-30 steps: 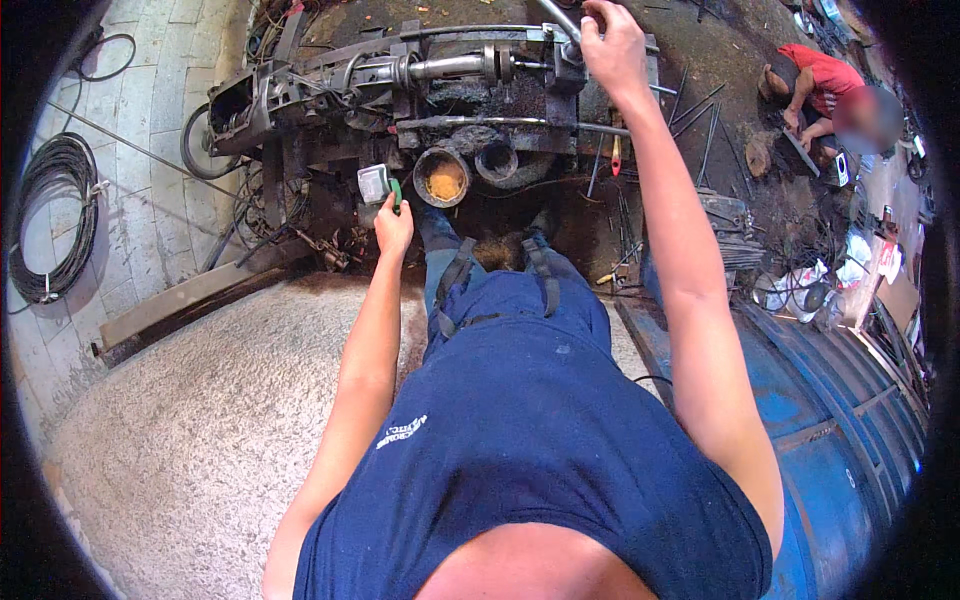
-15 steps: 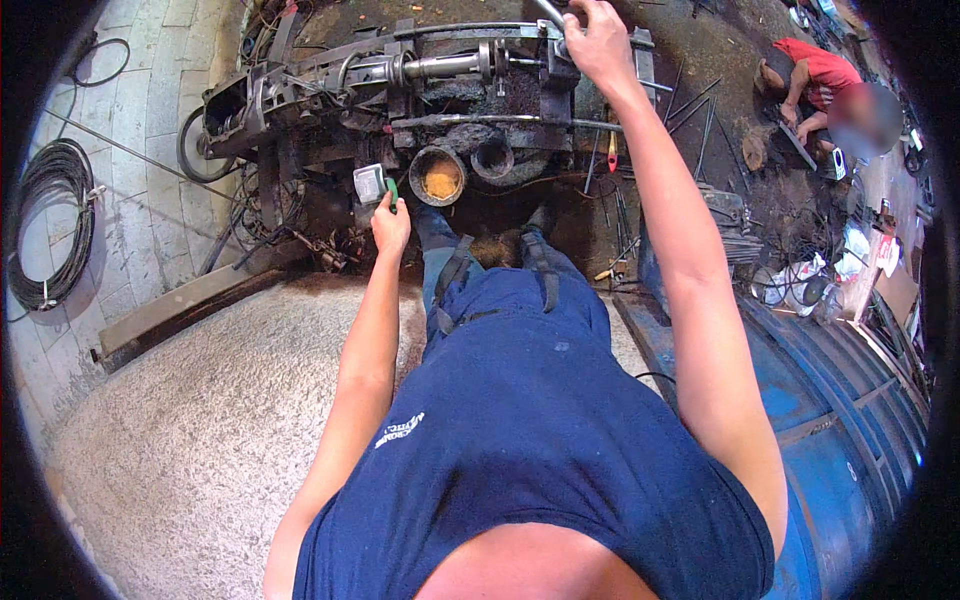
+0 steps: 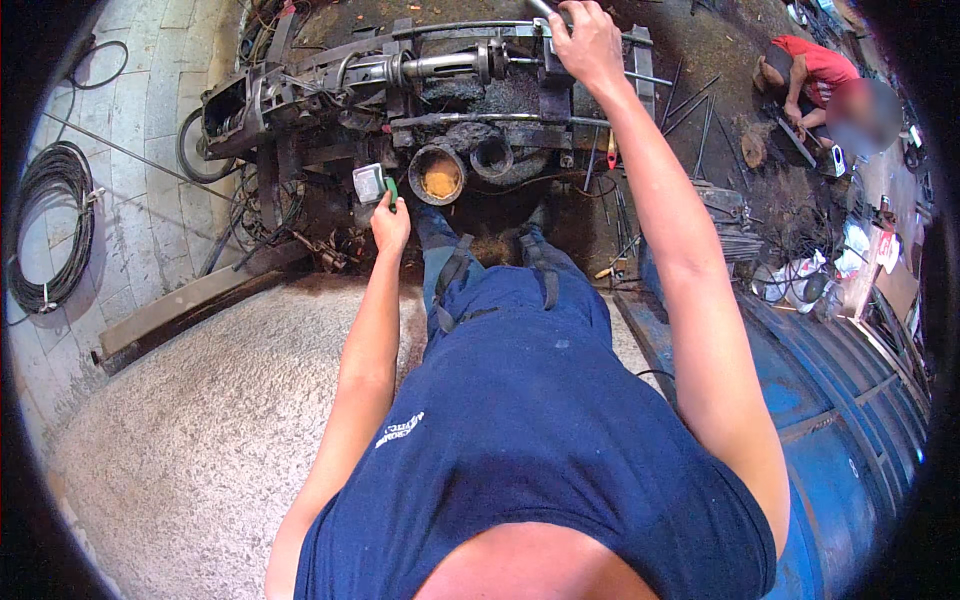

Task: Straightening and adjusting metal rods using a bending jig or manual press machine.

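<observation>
My left hand (image 3: 390, 225) is closed with its fingers against a small green piece (image 3: 391, 190). Right beside that piece is a whitish square box-like thing (image 3: 368, 184); whether the two are joined I cannot tell. Up at the far edge, my right hand (image 3: 588, 45) is closed round a grey metal bar (image 3: 541, 8), which runs partly out of view. Between my arms lies a long, greasy machine (image 3: 440, 66) with a bright shaft. On its near side are a round pot (image 3: 438, 199) holding orange-yellow powder and a second dark round opening (image 3: 491, 157).
A coiled black cable (image 3: 28, 230) lies on paving at left, near a metal beam (image 3: 190, 305). Pale granular material (image 3: 220, 410) fills the lower left. Blue metal panels (image 3: 820, 470) stand at right. A person in red (image 3: 822, 70) crouches at far right, among rods and scrap.
My right hand and the bar have shifted slightly to the left. My left hand stays in nearly the same place by the green piece.
</observation>
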### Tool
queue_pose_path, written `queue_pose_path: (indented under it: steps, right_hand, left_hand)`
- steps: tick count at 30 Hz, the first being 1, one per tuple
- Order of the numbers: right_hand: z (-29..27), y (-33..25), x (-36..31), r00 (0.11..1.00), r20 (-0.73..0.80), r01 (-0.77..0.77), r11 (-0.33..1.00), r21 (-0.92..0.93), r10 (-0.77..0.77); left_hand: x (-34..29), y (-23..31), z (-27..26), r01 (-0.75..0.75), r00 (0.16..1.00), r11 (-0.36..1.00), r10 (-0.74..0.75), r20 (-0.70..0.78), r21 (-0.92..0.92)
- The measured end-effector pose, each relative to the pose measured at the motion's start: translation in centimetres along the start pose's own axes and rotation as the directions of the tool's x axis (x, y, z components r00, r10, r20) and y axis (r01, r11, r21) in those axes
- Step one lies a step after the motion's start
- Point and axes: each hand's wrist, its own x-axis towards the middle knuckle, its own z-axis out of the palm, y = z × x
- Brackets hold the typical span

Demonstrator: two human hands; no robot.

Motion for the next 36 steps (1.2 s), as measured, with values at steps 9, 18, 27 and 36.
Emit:
queue_pose_path:
  steps: [9, 18, 27, 36]
  right_hand:
    - [-0.27, -0.17, -0.24, 0.999, -0.033, 0.005, 1.000, -0.011, -0.005]
    - [-0.27, -0.41, -0.17, 1.000, -0.031, 0.003, 1.000, 0.004, -0.003]
    - [-0.17, -0.54, -0.49, 0.997, -0.068, 0.041, 0.998, -0.046, -0.044]
    - [0.08, 0.11, -0.31, 0.997, -0.079, 0.011, 0.999, -0.034, -0.014]
  left_hand:
    - [-0.04, 0.02, 0.08, 0.002, 1.000, 1.000, -0.002, -0.014, 0.003]
    - [0.06, 0.01, 0.13, 0.010, 1.000, 1.000, -0.010, -0.016, -0.009]
    - [-0.05, 0.24, 0.04, 0.006, 1.000, 1.000, -0.007, -0.014, -0.016]
    - [-0.02, 0.50, -0.14, 0.040, 0.999, 0.999, -0.040, 0.021, -0.023]
